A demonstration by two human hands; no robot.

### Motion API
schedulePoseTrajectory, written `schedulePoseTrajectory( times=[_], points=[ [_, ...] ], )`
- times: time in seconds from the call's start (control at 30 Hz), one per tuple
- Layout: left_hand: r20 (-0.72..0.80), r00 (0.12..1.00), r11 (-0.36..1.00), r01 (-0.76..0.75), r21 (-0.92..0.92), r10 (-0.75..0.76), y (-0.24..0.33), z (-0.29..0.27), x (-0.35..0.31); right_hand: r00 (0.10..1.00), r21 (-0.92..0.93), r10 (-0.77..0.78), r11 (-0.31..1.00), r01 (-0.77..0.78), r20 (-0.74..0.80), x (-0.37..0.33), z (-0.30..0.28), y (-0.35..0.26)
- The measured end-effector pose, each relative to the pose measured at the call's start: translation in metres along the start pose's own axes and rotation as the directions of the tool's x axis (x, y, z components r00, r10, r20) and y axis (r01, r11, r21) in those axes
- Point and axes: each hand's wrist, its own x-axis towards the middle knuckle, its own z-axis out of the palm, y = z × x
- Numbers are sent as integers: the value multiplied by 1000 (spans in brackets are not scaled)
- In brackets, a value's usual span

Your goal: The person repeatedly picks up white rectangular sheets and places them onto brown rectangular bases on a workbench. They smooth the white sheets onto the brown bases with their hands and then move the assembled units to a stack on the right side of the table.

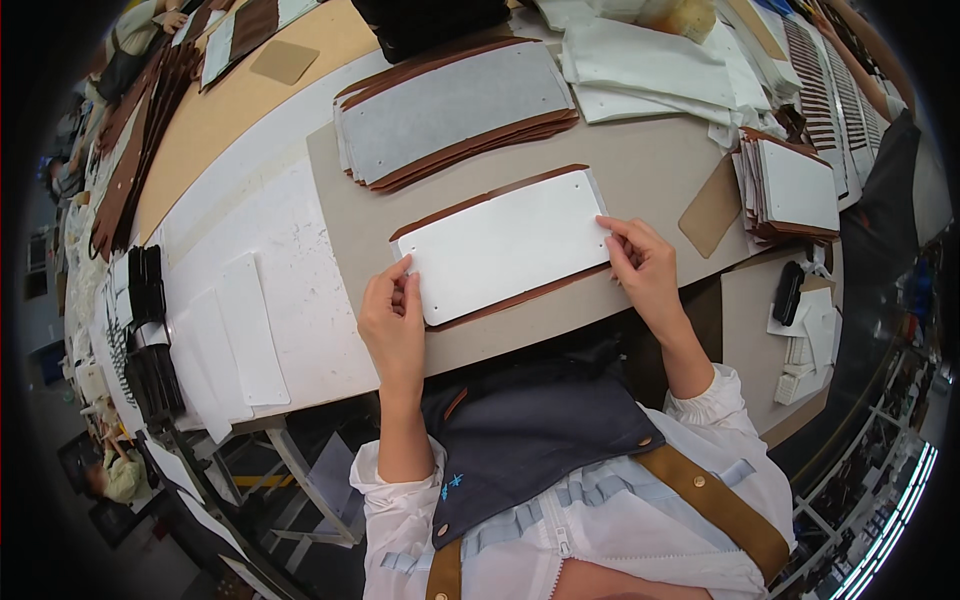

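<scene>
A white rectangular panel (510,248) with rounded corners and small holes near its ends lies on a brown leather piece (490,194), whose edges show along its far and near sides. My left hand (393,315) is closed at the panel's left end, thumb and fingers at the edge. At the opposite end, my right hand (645,265) pinches the right edge with its fingers bent. Both rest over a grey board (345,215) on the table. Just beyond lies a stack of brown leather pieces (480,155) topped by a pale grey sheet (455,108).
White sheets (650,70) are piled at the far right. Nearer stand a stack of brown and white panels (795,185) and a tan card (712,208). Loose white strips (255,330) lie left, beside black bundles (150,330). Other people work at the table's far corners.
</scene>
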Motion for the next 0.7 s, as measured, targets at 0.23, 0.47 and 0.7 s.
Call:
schedulePoseTrajectory(
  times=[0.23,0.47,0.7],
  points=[
    [19,999,998,-51,43,50,0,-2,2,999,-90,-44,995,46,32,2,-3,5],
    [78,985,952,-167,255,152,-3,-6,8,973,-262,-91,954,147,213,12,-24,-10],
    [90,948,884,-318,341,306,-4,-8,11,960,-312,-99,933,181,261,14,-29,-6]
  ],
)
